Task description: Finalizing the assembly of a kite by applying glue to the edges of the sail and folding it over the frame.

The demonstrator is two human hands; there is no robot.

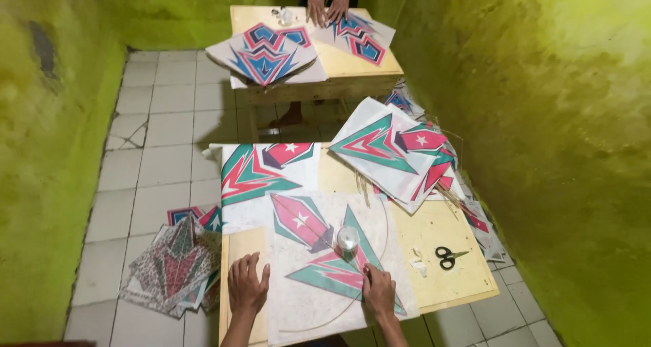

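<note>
Both hands rest on a kite sheet [319,252], white paper printed with red and teal pointed shapes and a white star, lying flat at the near end of a pale wooden table [441,238]. The left hand [247,287] lies open, fingers spread, across the sheet's left edge. The right hand [378,291] presses down on the teal print with fingers drawn together; whether it pinches anything cannot be told. Just above the hands a small clear tape roll [348,238] sits on the sheet. Black scissors [447,257] lie to the right, apart from the sheet. More printed kites [390,147] are stacked at the table's far right corner. Another person's hands [325,7] press on a second table [339,62] beyond.
</note>
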